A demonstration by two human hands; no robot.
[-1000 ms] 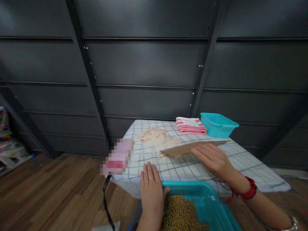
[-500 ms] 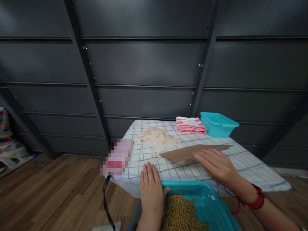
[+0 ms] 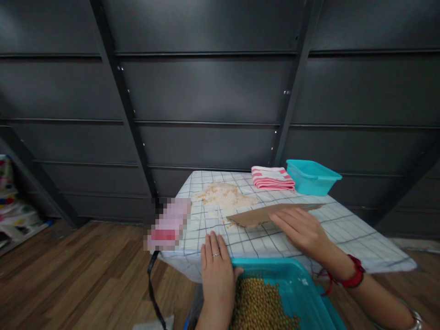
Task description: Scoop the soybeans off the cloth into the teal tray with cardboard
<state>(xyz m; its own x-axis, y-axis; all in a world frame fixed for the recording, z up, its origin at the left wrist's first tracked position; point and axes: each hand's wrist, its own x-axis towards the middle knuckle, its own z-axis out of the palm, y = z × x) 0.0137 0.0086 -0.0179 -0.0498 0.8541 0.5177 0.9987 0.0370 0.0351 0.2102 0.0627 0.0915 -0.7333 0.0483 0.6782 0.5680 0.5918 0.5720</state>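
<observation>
My right hand [image 3: 302, 231] grips the near edge of a long brown cardboard strip [image 3: 254, 216] that stands tilted on the checked tablecloth [image 3: 347, 229], close to a pile of pale grain [image 3: 223, 195]. My left hand [image 3: 216, 270] lies flat, fingers stretched out, on the near left rim of a teal tray [image 3: 295, 284] holding brown beans [image 3: 261, 305]. A ring shows on one finger of the left hand. A red band circles the right wrist.
A folded pink-striped cloth [image 3: 271, 178] and a small teal tub [image 3: 311, 176] sit at the table's far side. A blurred pink object [image 3: 168, 224] lies at the left edge, a black strap [image 3: 153, 293] hanging below. Dark metal panels [image 3: 206, 91] rise behind; wood floor [image 3: 68, 279] lies left.
The right hand drew the cardboard strip back toward me, then pushed it forward again to about where it was a second ago. The left hand stayed put on the tray.
</observation>
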